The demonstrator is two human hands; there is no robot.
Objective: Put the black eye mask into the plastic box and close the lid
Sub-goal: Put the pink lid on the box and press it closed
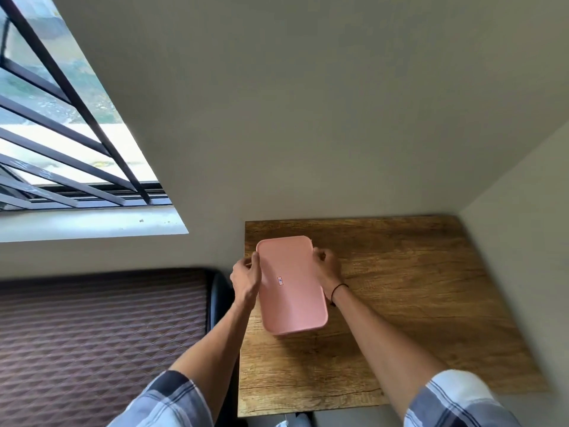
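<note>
A pink plastic box (291,285) with its pink lid on top stands on the left part of the wooden table (415,288). A small label sits in the middle of the lid. My left hand (246,277) grips the box's left long side near the far end. My right hand (328,268) holds the right long side opposite it, a black band around that wrist. The black eye mask is not visible anywhere; the lid hides the inside of the box.
The table fits into a corner, with walls behind it and to its right. A dark quilted bed (101,334) lies to the left, a dark chair back (220,291) between bed and table. A barred window (61,134) is at upper left.
</note>
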